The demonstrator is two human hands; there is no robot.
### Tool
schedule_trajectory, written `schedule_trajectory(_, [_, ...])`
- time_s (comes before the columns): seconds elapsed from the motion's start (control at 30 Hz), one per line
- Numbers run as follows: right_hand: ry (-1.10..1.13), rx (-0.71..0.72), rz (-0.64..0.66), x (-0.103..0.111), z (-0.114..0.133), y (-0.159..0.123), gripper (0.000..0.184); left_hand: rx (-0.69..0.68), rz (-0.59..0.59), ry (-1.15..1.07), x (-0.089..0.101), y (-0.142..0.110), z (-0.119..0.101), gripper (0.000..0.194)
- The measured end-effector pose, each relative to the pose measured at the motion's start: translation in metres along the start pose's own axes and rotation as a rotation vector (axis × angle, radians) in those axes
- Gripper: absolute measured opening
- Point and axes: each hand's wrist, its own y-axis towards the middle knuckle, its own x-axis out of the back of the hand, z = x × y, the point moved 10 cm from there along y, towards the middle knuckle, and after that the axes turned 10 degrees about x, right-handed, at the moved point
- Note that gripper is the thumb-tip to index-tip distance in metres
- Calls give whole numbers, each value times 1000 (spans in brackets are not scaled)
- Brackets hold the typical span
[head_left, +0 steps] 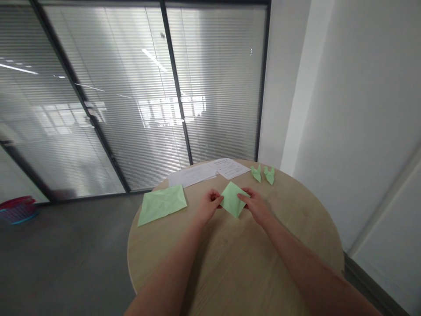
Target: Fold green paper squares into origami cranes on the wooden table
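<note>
A light green square of folded paper (232,198) is held up above the table, turned so that one corner points toward me. My left hand (210,203) pinches its left corner between thumb and fingers. At the opposite corner, my right hand (254,202) grips the paper, with the thumb lying on its face. A crease runs down the lower part of the sheet. Beyond my right hand stand two small green origami figures (255,174) with pointed tips. Left of my left hand lies a larger creased green sheet (163,203).
The round wooden table (226,267) carries everything. White sheets (192,174) and a printed page (228,168) lie along its far edge. Behind it is a glass partition with blinds (220,87); a white wall (368,109) rises at right. A red and blue basket (18,210) sits on the floor.
</note>
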Motion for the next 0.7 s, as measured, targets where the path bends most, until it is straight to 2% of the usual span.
schedule_trajectory(0.17, [5, -48, 57, -10, -3, -5, 55, -30, 34, 72, -6, -2, -2, 38])
schedule_trajectory(0.3, [-97, -4, 81, -8, -5, -4, 50, -123, -23, 167, -8, -6, -12, 35])
schedule_trajectory(0.43, [-197, 34, 92, -5, -3, -1, 43, -76, -4, 177, -10, -8, -13, 32])
schedule_trajectory(0.57, [-238, 80, 170, -12, 6, -1, 36, -65, -33, 266, -5, -9, -14, 34])
schedule_trajectory(0.7, [-210, 71, 244, -21, 11, -4, 43, -116, -42, 404, -5, -12, -17, 25])
